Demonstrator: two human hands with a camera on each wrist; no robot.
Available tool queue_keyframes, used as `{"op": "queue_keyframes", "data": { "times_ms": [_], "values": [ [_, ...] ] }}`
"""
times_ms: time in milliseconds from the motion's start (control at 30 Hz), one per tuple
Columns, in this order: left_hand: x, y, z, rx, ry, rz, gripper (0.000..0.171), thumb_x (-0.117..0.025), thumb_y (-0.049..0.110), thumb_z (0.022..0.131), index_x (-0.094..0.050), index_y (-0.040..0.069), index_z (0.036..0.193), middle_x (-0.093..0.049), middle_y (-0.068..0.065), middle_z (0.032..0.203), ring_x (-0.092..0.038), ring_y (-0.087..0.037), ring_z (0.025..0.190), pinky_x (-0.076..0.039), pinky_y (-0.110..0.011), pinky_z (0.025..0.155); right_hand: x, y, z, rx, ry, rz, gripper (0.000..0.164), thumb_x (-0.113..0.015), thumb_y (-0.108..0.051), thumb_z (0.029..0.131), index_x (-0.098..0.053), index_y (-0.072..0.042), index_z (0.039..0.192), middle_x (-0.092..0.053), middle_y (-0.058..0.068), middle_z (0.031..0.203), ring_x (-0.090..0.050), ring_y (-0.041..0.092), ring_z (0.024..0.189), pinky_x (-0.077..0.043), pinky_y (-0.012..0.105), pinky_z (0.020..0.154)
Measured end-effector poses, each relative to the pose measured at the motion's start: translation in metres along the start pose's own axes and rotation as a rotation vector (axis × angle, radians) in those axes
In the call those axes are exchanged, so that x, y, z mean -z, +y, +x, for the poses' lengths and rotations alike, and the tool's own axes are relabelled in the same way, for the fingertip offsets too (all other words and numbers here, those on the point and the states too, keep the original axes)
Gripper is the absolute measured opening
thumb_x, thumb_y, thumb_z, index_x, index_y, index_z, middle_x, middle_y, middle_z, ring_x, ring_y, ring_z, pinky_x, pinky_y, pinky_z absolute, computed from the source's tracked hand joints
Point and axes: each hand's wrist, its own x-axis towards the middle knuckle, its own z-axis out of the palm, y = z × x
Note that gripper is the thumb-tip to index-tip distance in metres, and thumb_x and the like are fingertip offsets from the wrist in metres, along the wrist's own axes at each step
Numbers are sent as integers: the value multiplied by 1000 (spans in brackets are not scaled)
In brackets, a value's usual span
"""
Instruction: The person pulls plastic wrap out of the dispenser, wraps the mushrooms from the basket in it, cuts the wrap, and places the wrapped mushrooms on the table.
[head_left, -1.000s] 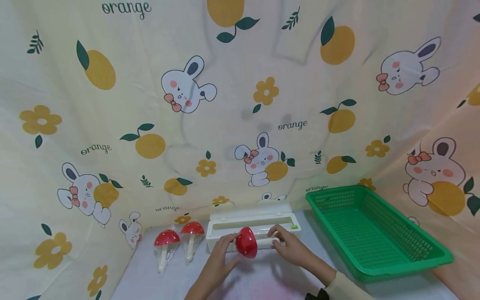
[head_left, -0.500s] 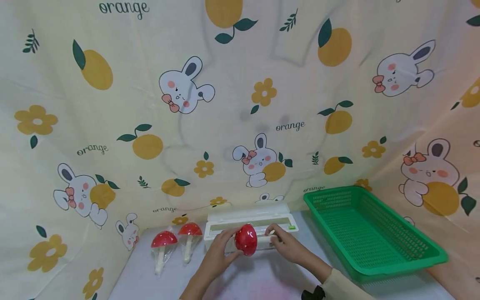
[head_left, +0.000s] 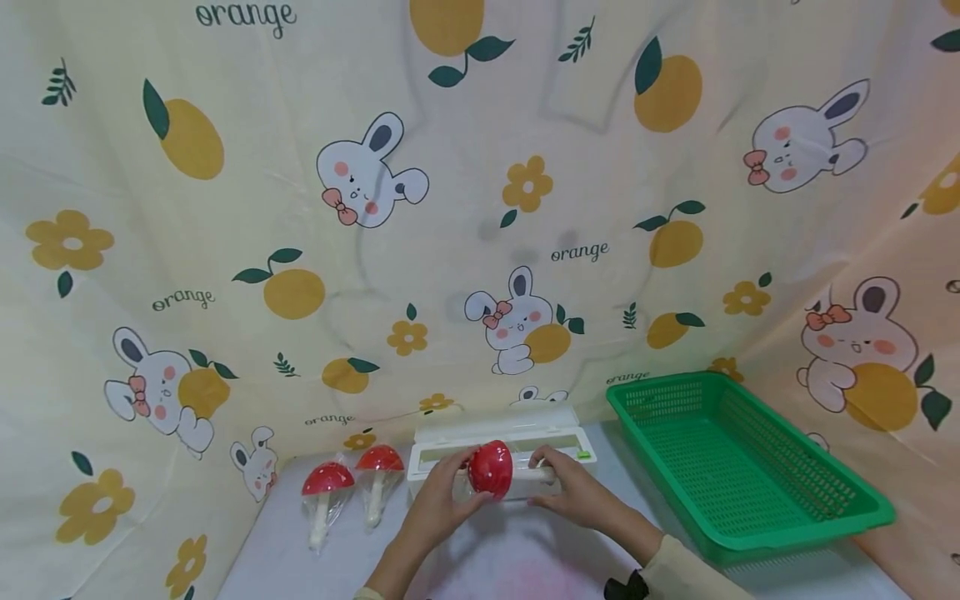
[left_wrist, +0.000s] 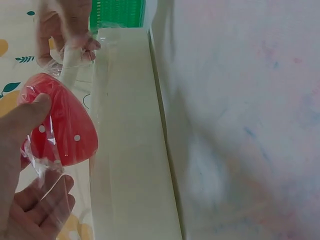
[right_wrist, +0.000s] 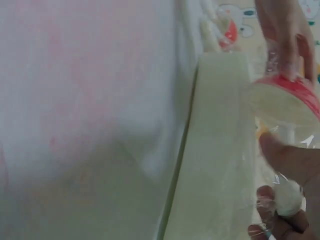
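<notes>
A toy mushroom with a glossy red, white-dotted cap (head_left: 491,471) and pale stem lies sideways in my hands, with clear cling film around it. My left hand (head_left: 437,500) grips the cap, thumb on its near side. At the other end, my right hand (head_left: 579,493) has its fingers curled round the stem (right_wrist: 288,196) and its film. Both hands are over the front of a white cling film dispenser (left_wrist: 132,135), whose lid (head_left: 495,425) is raised. Loose film trails below the cap in the left wrist view.
Two film-wrapped toy mushrooms, one nearer (head_left: 327,479) and one farther (head_left: 381,458), lie left of the dispenser. A green plastic basket (head_left: 806,546) stands on the right. Behind the table (head_left: 292,575) hangs a printed cloth (head_left: 450,275).
The mushroom cap has risen slightly and turned a little in my left hand. My right thumb has moved down and away from the stem; the wrapped mushrooms and basket stay put.
</notes>
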Motion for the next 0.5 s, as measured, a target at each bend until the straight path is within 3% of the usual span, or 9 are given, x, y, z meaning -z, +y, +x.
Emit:
{"op": "queue_keyframes", "data": {
  "times_ms": [167, 400, 500],
  "values": [
    [-3, 1, 1, 34, 34, -64, 74, -83, 47, 80, -48, 32, 143, -54, 5, 135, -52, -17, 125, -51, -47, 99, -3, 0, 1, 31, 62, -168, 44, -85, -12, 80, -58, -18, 114, -55, -4, 115, -57, 13, 103, -55, 34, 89],
    [-2, 4, 5, 86, 86, -190, 73, -85, 42, 79, -49, 26, 141, -53, 3, 126, -55, -18, 119, -54, -41, 95, 2, -8, 4, 116, 209, -250, 51, -84, -9, 80, -59, -15, 124, -65, -2, 106, -62, 10, 91, -58, 32, 78],
    [0, 5, 7, 98, 98, -229, 72, -84, 40, 80, -49, 25, 141, -53, 0, 126, -57, -20, 117, -54, -41, 96, 7, -11, 7, 121, 258, -297, 54, -86, -13, 79, -59, -19, 126, -68, -4, 105, -62, 9, 91, -58, 31, 80]
  ]
}}
